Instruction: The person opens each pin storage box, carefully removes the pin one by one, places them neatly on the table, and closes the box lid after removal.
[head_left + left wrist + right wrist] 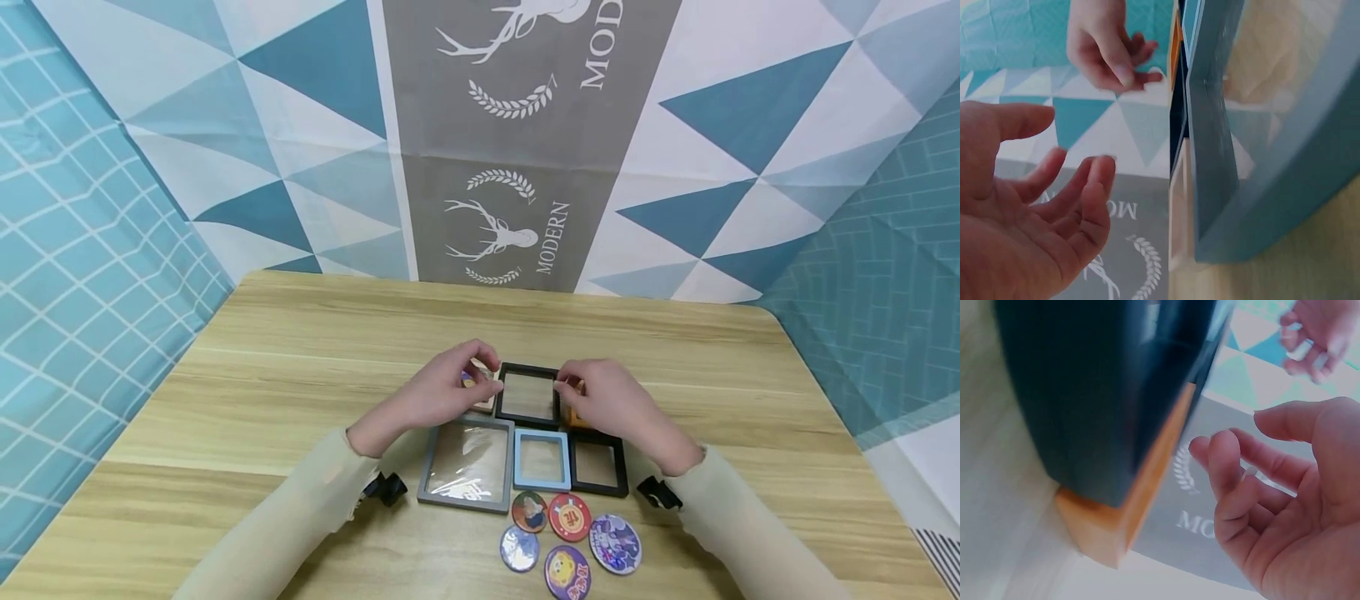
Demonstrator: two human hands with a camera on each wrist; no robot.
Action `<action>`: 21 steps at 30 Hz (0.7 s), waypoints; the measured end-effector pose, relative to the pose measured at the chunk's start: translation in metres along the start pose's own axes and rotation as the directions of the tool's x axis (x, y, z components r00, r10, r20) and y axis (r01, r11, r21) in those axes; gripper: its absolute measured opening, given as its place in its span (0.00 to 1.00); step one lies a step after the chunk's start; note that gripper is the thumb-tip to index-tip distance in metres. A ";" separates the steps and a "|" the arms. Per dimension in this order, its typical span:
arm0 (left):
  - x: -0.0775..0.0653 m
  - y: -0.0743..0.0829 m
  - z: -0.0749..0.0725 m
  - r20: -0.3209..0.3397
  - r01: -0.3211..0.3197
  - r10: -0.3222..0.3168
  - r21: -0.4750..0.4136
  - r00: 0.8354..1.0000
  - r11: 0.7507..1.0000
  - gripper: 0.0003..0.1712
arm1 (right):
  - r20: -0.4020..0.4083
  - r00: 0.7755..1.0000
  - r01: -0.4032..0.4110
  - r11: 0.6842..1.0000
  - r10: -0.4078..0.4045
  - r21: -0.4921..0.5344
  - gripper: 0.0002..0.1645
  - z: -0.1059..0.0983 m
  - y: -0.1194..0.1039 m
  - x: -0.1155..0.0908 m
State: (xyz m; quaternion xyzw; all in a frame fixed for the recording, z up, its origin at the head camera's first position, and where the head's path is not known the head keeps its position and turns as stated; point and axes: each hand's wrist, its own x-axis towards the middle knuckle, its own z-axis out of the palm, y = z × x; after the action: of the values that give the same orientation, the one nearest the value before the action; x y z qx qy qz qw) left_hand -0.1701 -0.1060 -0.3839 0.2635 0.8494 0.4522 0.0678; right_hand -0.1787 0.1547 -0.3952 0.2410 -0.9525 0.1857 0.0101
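Note:
My left hand (450, 385) hovers at the left side of a black square frame (527, 422), fingers loosely bent with nothing between them. Partly hidden beneath it is a beige frame (486, 406) with something purple and yellow inside. On the black frame's other side my right hand (609, 402) hangs over an orange frame (577, 420), mostly covered. Both wrist views show empty hands, the left (1035, 212) and the right (1285, 500), thumbs apart from the fingers. Closer to me lie a large grey frame (465, 504), a light blue frame (542, 486) and a smaller black frame (621, 468).
Several round badges lie in front of the frames, among them a red one (570, 517), a purple one with a yellow face (567, 572) and a large lilac one (615, 544). Patterned cloth (322, 150) hangs behind the wooden table (300, 333).

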 end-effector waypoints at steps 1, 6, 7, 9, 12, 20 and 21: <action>0.001 -0.003 -0.001 0.010 -0.009 0.009 0.037 1.000 0.999 0.15 | -0.015 1.000 -0.006 1.000 0.006 0.009 0.10 -0.003 0.000 -0.003; 0.002 -0.019 -0.010 0.048 -0.022 0.007 0.322 0.999 0.946 0.17 | -0.077 0.997 -0.016 0.999 0.018 0.037 0.11 -0.020 -0.004 -0.015; 0.003 -0.022 -0.011 0.055 -0.015 -0.006 0.370 0.998 0.929 0.18 | -0.089 0.996 -0.018 0.999 0.022 0.040 0.12 -0.022 -0.004 -0.017; 0.004 -0.027 -0.012 0.073 0.010 -0.045 0.418 0.996 0.908 0.20 | -0.105 0.994 -0.030 0.999 0.035 0.045 0.12 -0.026 -0.002 -0.020; 0.006 -0.035 -0.012 0.114 0.049 -0.110 0.438 0.987 0.898 0.22 | -0.111 0.992 -0.056 0.997 0.062 0.060 0.13 -0.031 0.000 -0.025; 0.008 -0.046 -0.012 0.131 0.053 -0.126 0.457 0.983 0.888 0.26 | -0.109 0.993 -0.030 0.995 0.040 0.091 0.10 -0.033 0.002 -0.027; 0.008 -0.047 -0.012 0.131 0.042 -0.114 0.461 0.985 0.886 0.26 | -0.105 0.994 -0.023 0.995 0.033 0.094 0.10 -0.033 0.002 -0.026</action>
State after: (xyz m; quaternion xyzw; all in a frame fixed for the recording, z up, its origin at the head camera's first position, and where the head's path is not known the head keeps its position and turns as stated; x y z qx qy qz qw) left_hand -0.1996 -0.1316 -0.4139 0.2717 0.9339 0.2153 0.0877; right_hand -0.1586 0.1798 -0.3682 0.2173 -0.9444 0.2423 0.0473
